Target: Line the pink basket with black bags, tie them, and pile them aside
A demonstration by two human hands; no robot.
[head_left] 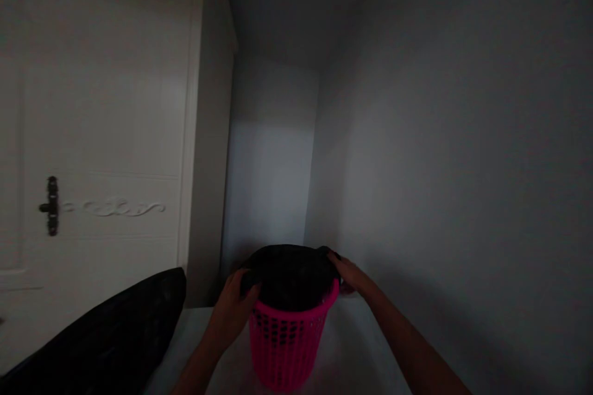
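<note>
A pink slotted plastic basket [285, 352] stands upright on a pale surface in front of me. A black plastic bag [291, 278] lines its inside and is folded over the far part of the rim. At the left of the rim, my left hand [236, 299] grips a fold of the bag between thumb and fingers. My right hand [347, 273] is closed on the bag's edge at the right of the rim, its fingers partly hidden behind the basket. Dim light leaves the bag's inner folds hard to make out.
Another black plastic bag [115, 327] bulges up at the lower left. Behind it stands a white cabinet [115, 105] with a dark handle [52, 205]. A grey wall [440, 166] runs along the right, and the pale surface [356, 352] extends around the basket.
</note>
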